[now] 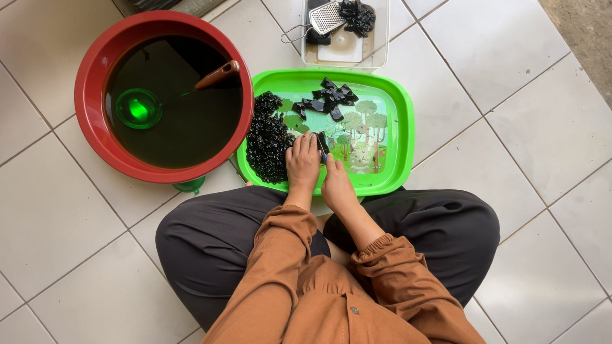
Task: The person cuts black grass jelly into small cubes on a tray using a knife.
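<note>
My green tray [400, 120] carries a printed picture of pale trees across its floor, no package on it. At its near edge my left hand [303, 162] presses down on a black jelly piece [322, 142], fingers curled over it. My right hand [335, 181] is closed, I think around a small blue-handled blade, though little of it shows. The heap of small black cubes [267, 143] fills the tray's left edge, touching my left hand; larger chunks [327, 99] lie near the far edge.
</note>
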